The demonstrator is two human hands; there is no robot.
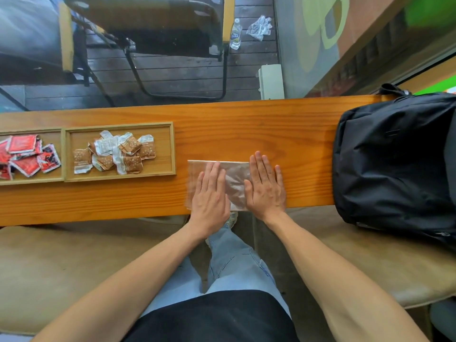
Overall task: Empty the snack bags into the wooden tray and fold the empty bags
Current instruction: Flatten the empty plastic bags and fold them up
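Note:
An empty clear plastic bag (234,186) lies flat on the wooden counter, near its front edge. My left hand (209,193) presses flat on the bag's left half, fingers together. My right hand (265,186) lies flat on its right edge, partly on the wood. To the left sits the wooden tray (172,149) with two compartments. The right compartment holds several brown-and-white snack packets (116,153). Several red snack packets (27,156) fill the left compartment.
A black backpack (394,159) fills the counter's right end, close to my right hand. The counter (246,129) is a narrow plank. Beyond it are a chair (153,33), a water bottle (235,34) and a crumpled plastic bag (260,27) on the floor.

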